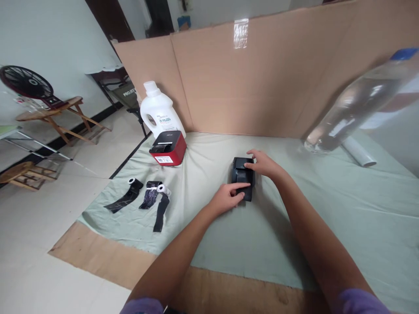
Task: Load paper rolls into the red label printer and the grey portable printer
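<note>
A small black portable receipt printer point(244, 176) lies lengthwise on the green cloth in front of me. My left hand point(227, 198) holds its near end, with the index finger stretched across the top and the thumb close to the lower edge. At the far right corner, my right hand point(262, 164) grips the printer, one finger reaching past the far edge and another digit on the lid. Whether the lid is latched, I cannot tell. To the left lie paper rolls with dark strips unwound: one roll point(133, 186), a second point(152, 192) and a third point(163, 196).
Behind the rolls stands a red and black printer point(173, 152), with a white detergent bottle point(160, 109) touching or just behind it. A cardboard panel point(255, 83) borders the back. A large water bottle point(353, 104) leans at right by a pale tube point(360, 151).
</note>
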A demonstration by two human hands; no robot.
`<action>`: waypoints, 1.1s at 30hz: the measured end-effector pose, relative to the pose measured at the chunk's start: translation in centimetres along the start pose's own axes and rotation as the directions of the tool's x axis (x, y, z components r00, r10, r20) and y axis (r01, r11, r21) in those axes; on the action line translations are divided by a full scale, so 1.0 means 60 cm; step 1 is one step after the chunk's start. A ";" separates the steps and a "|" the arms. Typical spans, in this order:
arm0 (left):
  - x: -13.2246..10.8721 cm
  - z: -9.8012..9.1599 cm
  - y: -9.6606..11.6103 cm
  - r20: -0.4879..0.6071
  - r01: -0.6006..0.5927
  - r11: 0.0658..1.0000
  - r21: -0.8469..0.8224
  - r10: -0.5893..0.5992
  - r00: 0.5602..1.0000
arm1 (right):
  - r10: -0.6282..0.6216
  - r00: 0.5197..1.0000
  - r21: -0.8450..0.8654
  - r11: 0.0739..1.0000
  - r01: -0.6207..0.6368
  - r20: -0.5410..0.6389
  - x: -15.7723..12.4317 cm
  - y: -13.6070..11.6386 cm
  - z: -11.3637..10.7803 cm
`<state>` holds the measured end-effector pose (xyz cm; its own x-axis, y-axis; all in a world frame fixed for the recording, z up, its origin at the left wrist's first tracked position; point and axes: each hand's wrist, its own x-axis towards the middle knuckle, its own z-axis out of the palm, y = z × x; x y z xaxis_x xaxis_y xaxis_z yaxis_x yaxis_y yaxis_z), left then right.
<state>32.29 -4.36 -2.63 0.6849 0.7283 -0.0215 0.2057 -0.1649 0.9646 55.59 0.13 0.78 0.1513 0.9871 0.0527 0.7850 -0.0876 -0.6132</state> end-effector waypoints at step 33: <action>0.414 0.396 0.120 0.098 0.031 0.988 0.153 -0.047 0.994 | 0.590 0.660 0.529 0.783 -0.327 -0.466 -0.150 0.368 -0.240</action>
<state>67.41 -3.28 -2.48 0.7400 0.6663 -0.0924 0.3313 -0.2415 0.9121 80.21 -12.60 -1.85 0.8426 0.5370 0.0399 0.2475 -0.3204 -0.9144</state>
